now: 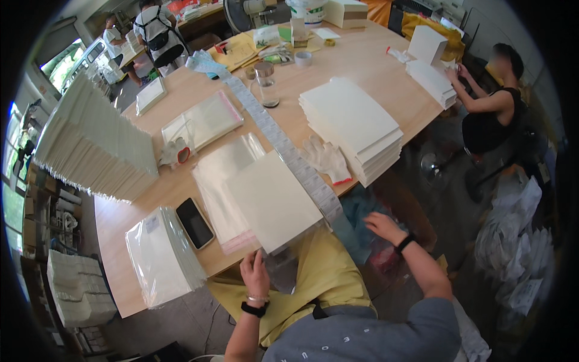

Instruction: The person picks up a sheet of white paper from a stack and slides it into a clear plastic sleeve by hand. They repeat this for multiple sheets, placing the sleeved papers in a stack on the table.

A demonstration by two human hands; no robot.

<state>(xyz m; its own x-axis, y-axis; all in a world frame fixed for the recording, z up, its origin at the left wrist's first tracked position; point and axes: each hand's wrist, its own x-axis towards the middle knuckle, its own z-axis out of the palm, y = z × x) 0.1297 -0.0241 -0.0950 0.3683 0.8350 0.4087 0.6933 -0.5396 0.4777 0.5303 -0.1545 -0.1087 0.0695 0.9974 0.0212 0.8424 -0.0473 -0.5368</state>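
Observation:
A flat white board (274, 200) lies at the near table edge before me, with clear plastic of a sleeve (283, 268) hanging past the edge over my lap. My left hand (256, 277) is closed at the near left corner of that plastic, fingertips on its edge. To the right, off the table, my right hand (386, 228) is open and holds nothing, its fingers stretched left above bluish plastic (356, 226). A long strip of printed labels (289, 158) runs across the table along the board's right side. Under the board's left side lie clear sleeves (224, 181) with a pink band.
Left stand a tall stack of white boards (99, 142), wrapped boards (158, 256) and a phone (195, 223). Right are a white board stack (353, 123) and a knitted glove (324, 158). A glass jar (266, 84) stands farther back. A co-worker (494, 105) sits at the right.

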